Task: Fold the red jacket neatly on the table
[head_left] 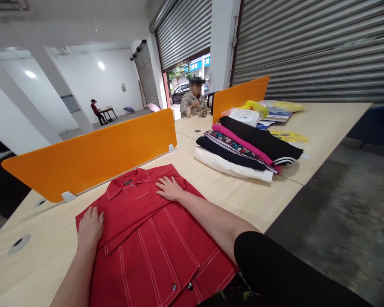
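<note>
Head view: pale wood table [243, 200], orange dividers [92, 155], grey roller shutters [313, 47].

Single head-worn view, looking forward and steeply down across the table [249, 200] from its near edge. Close range to the red jacket [153, 238] at lower centre, with both forearms entering from the bottom. Wide-angle, tilted: orange divider [92, 153] slanting left, folded clothes stack [243, 151] mid-right, roller shutters [313, 47] behind. No second view for overlap.
</note>
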`<state>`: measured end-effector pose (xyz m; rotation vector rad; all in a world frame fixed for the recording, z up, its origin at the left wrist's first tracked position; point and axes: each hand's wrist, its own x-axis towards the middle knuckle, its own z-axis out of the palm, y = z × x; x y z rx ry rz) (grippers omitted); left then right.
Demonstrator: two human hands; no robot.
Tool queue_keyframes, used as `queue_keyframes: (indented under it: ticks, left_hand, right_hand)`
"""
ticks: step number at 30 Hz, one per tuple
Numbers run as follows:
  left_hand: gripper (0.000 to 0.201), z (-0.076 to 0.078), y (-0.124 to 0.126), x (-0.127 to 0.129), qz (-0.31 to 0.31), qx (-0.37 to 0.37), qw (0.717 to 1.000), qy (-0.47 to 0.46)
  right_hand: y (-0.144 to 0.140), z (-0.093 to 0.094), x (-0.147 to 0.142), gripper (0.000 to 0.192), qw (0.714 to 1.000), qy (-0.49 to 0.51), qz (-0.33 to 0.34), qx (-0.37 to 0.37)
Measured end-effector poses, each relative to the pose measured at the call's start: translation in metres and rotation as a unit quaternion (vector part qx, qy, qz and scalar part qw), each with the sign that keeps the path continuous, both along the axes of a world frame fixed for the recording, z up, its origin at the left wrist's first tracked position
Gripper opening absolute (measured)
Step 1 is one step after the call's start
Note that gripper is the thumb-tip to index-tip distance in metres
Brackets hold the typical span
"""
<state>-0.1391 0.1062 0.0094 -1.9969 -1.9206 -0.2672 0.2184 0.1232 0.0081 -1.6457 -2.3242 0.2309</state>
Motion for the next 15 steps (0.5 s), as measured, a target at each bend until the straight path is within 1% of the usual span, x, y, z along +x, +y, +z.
queue_keyframes:
  ticks: [3,6,8,11,13,15]
  left_hand:
    - [0.056,-0.003,-0.031,0.004,-0.01,-0.038,0.998,0.04]
    - [0.047,-0.011,-0.065,-0.002,-0.037,-0.09,0.991,0.096]
    - [0.046,-0.013,-0.083,-0.007,-0.047,-0.116,0.984,0.124]
    - [0.047,-0.009,-0.098,-0.007,-0.029,-0.128,0.985,0.113]
    - [0.046,-0.004,-0.102,-0.003,-0.021,-0.13,0.987,0.091]
    - [0.047,-0.001,-0.103,0.001,-0.016,-0.123,0.99,0.071]
  right_hand:
    - [0.001,0.0,0.001,0.055,1.0,0.004,0.004,0.003]
    - [0.003,0.003,0.001,0.054,1.0,0.008,0.004,0.004]
    - [0.003,0.007,0.001,0.054,1.0,0.001,0.006,0.0]
    - [-0.005,0.012,0.0,0.053,1.0,-0.027,0.004,0.015]
    - [-0.016,0.012,0.0,0.054,0.999,-0.027,0.006,0.046]
    - [-0.031,0.008,0.0,0.056,0.998,-0.02,0.024,0.055]
